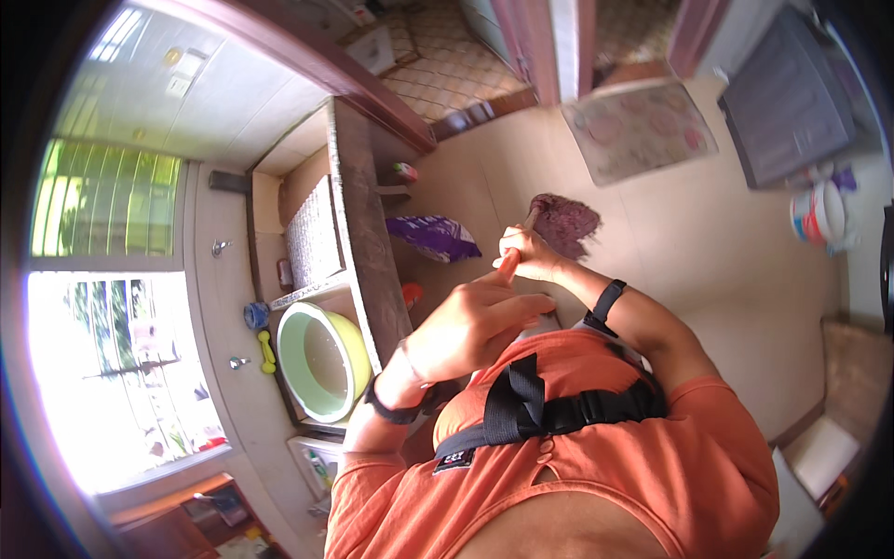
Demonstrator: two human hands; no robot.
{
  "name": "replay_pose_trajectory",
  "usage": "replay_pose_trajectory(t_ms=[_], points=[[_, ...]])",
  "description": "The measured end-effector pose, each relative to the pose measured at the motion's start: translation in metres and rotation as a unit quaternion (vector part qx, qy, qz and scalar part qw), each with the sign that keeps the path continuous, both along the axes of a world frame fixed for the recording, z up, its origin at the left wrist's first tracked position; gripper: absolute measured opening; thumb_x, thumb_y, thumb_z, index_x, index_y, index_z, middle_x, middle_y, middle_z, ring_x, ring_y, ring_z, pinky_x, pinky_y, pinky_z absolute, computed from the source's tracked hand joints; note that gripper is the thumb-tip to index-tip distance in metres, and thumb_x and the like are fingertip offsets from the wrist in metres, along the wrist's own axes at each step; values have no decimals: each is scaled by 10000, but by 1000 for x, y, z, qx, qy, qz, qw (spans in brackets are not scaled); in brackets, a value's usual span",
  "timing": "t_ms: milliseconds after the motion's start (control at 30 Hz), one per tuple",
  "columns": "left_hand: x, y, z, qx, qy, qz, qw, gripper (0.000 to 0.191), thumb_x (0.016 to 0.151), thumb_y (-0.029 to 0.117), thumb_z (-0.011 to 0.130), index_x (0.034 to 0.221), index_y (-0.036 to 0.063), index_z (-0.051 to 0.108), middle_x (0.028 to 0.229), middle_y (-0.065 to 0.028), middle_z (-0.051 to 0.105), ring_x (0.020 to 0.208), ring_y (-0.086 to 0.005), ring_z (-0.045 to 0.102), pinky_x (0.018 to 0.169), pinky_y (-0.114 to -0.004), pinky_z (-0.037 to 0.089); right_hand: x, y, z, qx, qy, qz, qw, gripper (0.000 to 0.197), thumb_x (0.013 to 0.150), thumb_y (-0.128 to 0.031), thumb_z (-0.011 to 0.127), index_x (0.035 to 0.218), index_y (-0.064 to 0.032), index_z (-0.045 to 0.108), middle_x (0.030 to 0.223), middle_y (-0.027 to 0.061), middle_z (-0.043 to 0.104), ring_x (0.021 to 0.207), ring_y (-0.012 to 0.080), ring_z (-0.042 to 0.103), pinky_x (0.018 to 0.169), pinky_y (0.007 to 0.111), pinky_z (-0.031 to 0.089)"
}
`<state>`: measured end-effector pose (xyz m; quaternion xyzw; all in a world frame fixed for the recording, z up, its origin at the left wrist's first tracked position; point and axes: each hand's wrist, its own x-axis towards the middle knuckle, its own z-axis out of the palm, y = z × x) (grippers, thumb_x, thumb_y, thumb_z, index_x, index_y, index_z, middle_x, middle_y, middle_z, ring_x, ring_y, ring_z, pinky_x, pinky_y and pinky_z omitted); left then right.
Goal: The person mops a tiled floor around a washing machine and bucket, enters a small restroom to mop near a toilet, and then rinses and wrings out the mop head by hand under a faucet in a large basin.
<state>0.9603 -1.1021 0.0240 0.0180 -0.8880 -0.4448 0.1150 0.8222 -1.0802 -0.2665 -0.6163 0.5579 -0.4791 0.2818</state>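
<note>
A mop with a dark reddish string head [567, 222] rests on the tiled floor, ahead of my body. My right hand [529, 256] is closed around its handle, just short of the mop head in this view. Nearer to me, my left hand [478, 318] grips the orange top part of the handle [510, 263], with one finger reaching out to the right. Both wrists have black bands. The handle's middle is largely hidden by my hands.
Left stands a stone counter [374, 237] with a green basin [360, 349] in its sink. A purple bag [440, 239] lies beside it on the floor. A floor mat [639, 131] is near the doorway; a white bucket [827, 212] stands right.
</note>
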Motion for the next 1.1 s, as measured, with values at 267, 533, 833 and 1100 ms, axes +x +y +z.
replay_pose_trajectory(t_ms=[267, 533, 833, 1100], points=[[-30, -72, -104, -120, 76, -2, 990, 202, 766, 80, 619, 959, 26, 647, 622, -51, 552, 607, -266, 584, 779, -371, 441, -50, -95, -6, 85, -128, 113, 982, 242, 622, -12, 771, 724, -55, 556, 806, 101, 576, 770, 287, 590, 693, 381, 475], [-110, -195, -166, -132, 50, 31, 989, 151, 764, 106, 614, 896, 34, 625, 632, -59, 556, 636, -271, 585, 770, -375, 438, -134, -242, -69, 160, -143, 116, 970, 348, 555, -57, 823, 775, -58, 553, 846, 98, 579, 859, 305, 587, 760, 391, 488], [-193, -363, -152, -134, -27, 158, 978, 217, 748, 25, 646, 964, 37, 654, 757, -70, 613, 778, -264, 621, 982, -428, 405, -216, -435, -64, 7, 59, 191, 980, 207, 708, -62, 730, 775, -68, 535, 805, 109, 565, 920, 333, 597, 1118, 461, 383], [-202, -480, -165, -164, -63, 245, 953, 266, 713, 18, 679, 973, 77, 684, 861, -56, 596, 899, -250, 592, 1027, -529, 354, -235, -549, -67, -73, 82, 195, 975, 178, 749, -1, 667, 866, -49, 541, 897, 145, 576, 948, 370, 583, 1117, 491, 363]])
